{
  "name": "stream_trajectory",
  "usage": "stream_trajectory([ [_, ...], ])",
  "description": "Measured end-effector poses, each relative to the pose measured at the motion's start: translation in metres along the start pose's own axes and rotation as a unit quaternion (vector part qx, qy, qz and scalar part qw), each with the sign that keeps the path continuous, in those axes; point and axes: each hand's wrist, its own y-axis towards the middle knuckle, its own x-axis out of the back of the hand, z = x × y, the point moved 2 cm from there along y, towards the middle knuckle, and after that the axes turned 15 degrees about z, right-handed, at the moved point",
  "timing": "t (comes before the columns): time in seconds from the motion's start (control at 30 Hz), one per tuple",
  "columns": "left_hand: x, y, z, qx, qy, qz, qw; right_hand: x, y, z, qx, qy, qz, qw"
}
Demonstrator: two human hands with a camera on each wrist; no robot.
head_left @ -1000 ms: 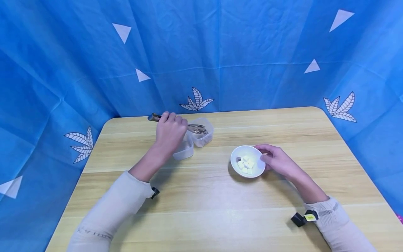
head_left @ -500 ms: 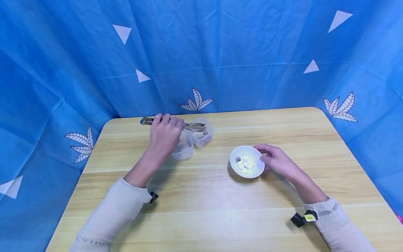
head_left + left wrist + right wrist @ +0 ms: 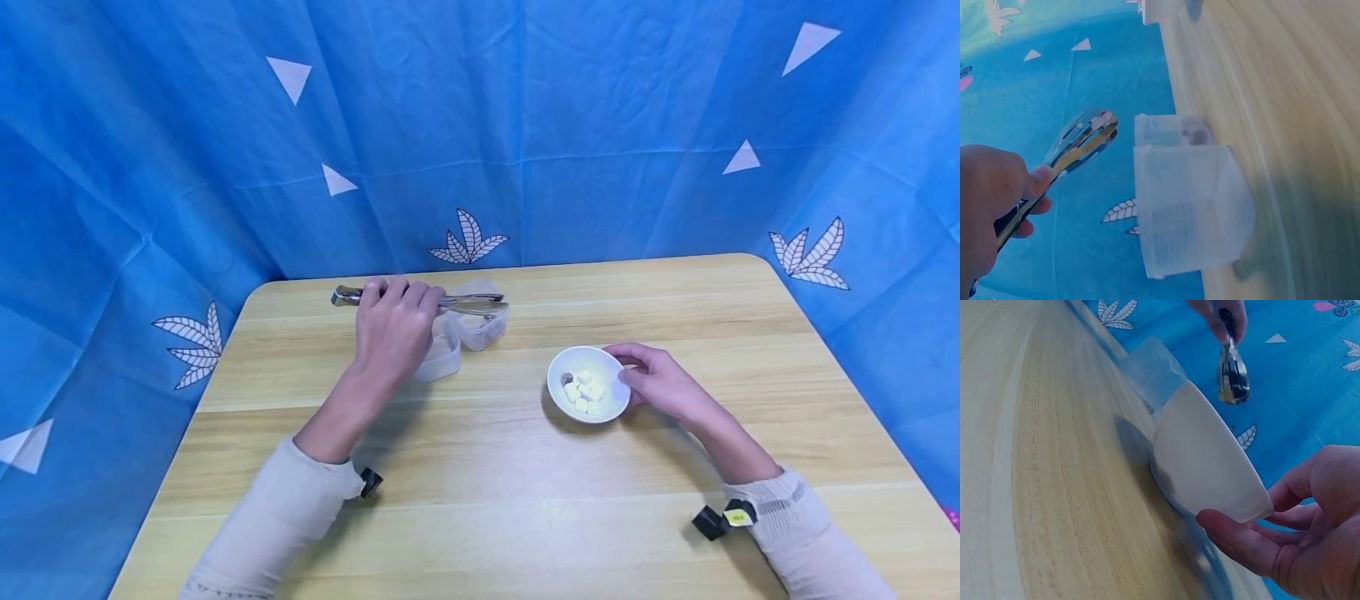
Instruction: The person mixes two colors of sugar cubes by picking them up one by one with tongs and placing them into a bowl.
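My left hand (image 3: 393, 329) grips metal tongs (image 3: 468, 306) by the middle. They lie nearly level over the farther of two joined translucent plastic containers (image 3: 487, 337); the nearer container (image 3: 441, 364) is partly behind my hand. In the left wrist view the tong tips (image 3: 1100, 128) are above the container rims, apart from them; whether they hold anything is unclear. A small dark piece (image 3: 1197, 134) shows through the farther container. My right hand (image 3: 660, 382) pinches the rim of a white bowl (image 3: 588, 358) containing several white cubes (image 3: 585, 392) and one dark piece (image 3: 567, 378).
The wooden table (image 3: 510, 500) has its back edge just behind the containers. A blue patterned curtain (image 3: 600, 125) hangs behind and at both sides. Bare tabletop lies between the containers and the bowl.
My left hand has moved slightly left and back toward me, and the tongs have come up from inside the farther container to above its rim. My right hand and the bowl stay nearly still.
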Motion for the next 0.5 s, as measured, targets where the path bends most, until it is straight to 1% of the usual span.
stream_trajectory([
  [0.23, 0.01, 0.003, -0.012, -0.014, -0.005, -0.012, 0.9998, 0.0, 0.0, 0.001, 0.002, 0.007, 0.0, 1.0],
  [0.5, 0.014, 0.004, -0.028, -0.03, -0.018, -0.022, 0.9991, 0.0, -0.001, 0.002, 0.0, 0.005, -0.001, 1.0],
])
